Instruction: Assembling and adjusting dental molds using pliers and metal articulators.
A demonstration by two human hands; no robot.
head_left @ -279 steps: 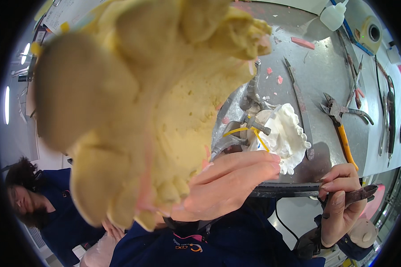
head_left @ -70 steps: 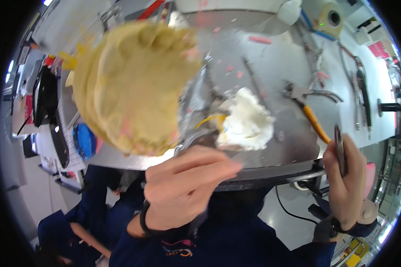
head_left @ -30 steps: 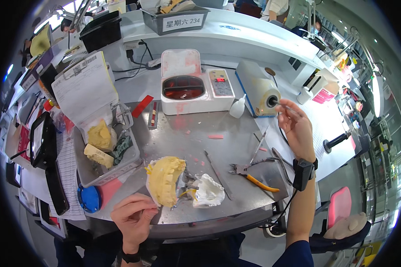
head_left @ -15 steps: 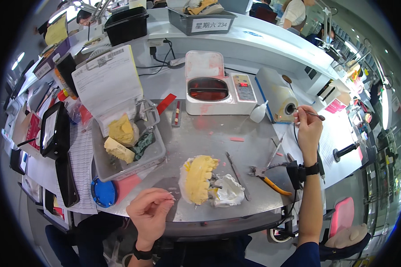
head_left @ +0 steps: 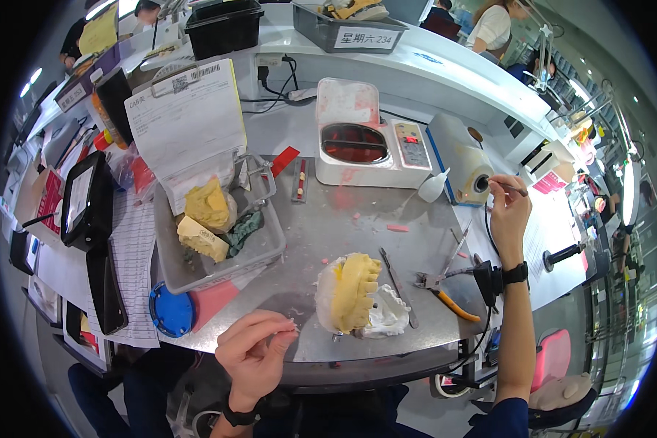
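My right hand (head_left: 509,219) pinches a thin wax-carving tool (head_left: 519,191). The tool's far end is at the round dark opening of a cream box-shaped heater (head_left: 456,153); whether it is inside, I cannot tell. Near the table's front edge, my left hand (head_left: 254,354) has thumb and fingertips pressed together around something tiny and pale, too small to name. Between the hands stands a yellow-and-white dental plaster model (head_left: 356,292) with a row of teeth along its right side. A white plaster piece (head_left: 389,315) lies against it.
A white wax pot (head_left: 352,144) holding dark red liquid stands at the back. At left is a grey tray (head_left: 266,255) of plaster models. Near the right arm lie orange-handled pliers (head_left: 452,305), a metal spatula (head_left: 398,285) and cables. A blue lid (head_left: 172,310) sits front left.
The whole scene has shifted slightly right in view as my head moved. The tool in my right hand is now closer to the heater opening. My left hand keeps its pinch.
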